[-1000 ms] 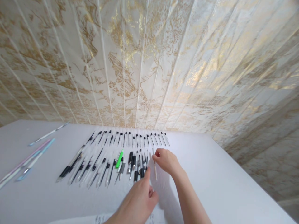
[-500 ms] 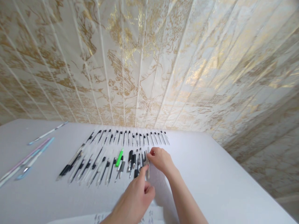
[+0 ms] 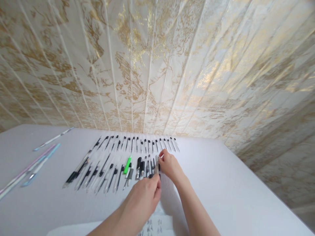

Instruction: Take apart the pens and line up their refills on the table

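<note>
At the right end of the front row of pens, my right hand [image 3: 169,165] pinches a pale, greyish pen [image 3: 157,162] near its upper part. Fingers closed, my left hand [image 3: 145,191] is at the lower end of the same pen and covers that end; its fingertips are partly hidden. Just left of the hands lie dark-capped pens [image 3: 139,165] close together, and a bright green highlighter [image 3: 127,164]. Further left in this row, several clear pens with black caps [image 3: 112,178] lie side by side, slanted.
Behind runs a second row of clear pens with black caps [image 3: 136,144]. Pink, white and blue sticks [image 3: 40,165] lie at the left of the white table [image 3: 221,186]. Paper with handwriting [image 3: 159,223] is at the front edge. A gold-patterned curtain [image 3: 137,75] hangs behind.
My left hand has drawn in its stretched index finger and closed at the pen's lower end. My right hand has stayed at the upper part. The view has shifted slightly.
</note>
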Demonstrator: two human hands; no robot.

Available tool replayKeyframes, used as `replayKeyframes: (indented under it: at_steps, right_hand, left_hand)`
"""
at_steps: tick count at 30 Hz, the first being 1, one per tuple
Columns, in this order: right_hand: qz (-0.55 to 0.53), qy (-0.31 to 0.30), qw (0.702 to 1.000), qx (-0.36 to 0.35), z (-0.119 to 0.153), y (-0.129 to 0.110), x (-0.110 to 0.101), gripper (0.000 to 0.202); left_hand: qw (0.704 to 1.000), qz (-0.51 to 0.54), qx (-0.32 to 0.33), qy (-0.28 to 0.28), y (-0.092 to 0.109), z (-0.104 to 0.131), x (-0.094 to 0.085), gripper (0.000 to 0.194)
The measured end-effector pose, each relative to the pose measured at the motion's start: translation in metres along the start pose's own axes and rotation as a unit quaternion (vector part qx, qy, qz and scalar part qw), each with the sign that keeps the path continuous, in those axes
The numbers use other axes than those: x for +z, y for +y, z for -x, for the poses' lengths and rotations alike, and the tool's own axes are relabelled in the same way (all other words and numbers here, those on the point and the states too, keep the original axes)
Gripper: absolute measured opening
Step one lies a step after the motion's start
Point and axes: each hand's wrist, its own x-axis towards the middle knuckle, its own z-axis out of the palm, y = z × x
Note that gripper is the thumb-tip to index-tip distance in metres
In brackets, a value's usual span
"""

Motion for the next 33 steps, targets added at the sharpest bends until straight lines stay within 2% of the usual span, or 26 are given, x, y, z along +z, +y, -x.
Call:
replayKeyframes:
  at_steps: [3,6,10,13,16,19,23,25,29,33]
  right_hand:
    - [-0.026,-0.01,1.0,-0.005,0.0,-0.001,-0.001,0.023]
    - [-0.05,-0.017,0.999,-0.001,0.001,0.002,-0.009,0.025]
    - [-0.085,-0.035,0.996,0.006,0.002,0.014,-0.023,0.03]
    - [-0.105,-0.063,0.992,0.012,0.002,0.024,-0.027,0.033]
    - [-0.114,-0.1,0.988,0.002,0.004,0.029,-0.027,0.03]
    - [-0.119,-0.118,0.986,-0.025,0.006,0.026,-0.024,0.028]
    - [-0.142,-0.117,0.982,-0.049,0.006,0.019,-0.017,0.025]
    - [-0.165,-0.122,0.977,-0.054,0.004,0.021,-0.016,0.026]
    - [-0.199,-0.152,0.967,-0.042,0.003,0.034,-0.026,0.026]
    - [-0.227,-0.176,0.956,-0.05,0.011,0.036,-0.042,0.017]
  left_hand:
    - [0.996,-0.088,0.015,-0.02,0.015,-0.003,0.008,0.024]
    - [0.993,-0.118,0.026,-0.015,0.026,-0.017,0.017,0.031]
    - [0.993,-0.118,0.023,0.017,0.025,-0.046,0.021,0.035]
    - [0.993,-0.105,0.016,0.041,0.021,-0.059,0.014,0.03]
    - [0.994,-0.076,0.012,0.071,0.019,-0.057,0.002,0.031]
    - [0.994,-0.029,0.031,0.096,0.018,-0.044,-0.004,0.035]
    - [0.991,0.061,0.073,0.092,0.014,-0.028,0.008,0.045]
    - [0.987,0.081,0.08,0.11,0.012,-0.025,0.018,0.047]
    - [0.982,0.082,0.078,0.152,0.011,-0.034,0.029,0.045]
    - [0.976,0.07,0.068,0.193,0.011,-0.05,0.028,0.056]
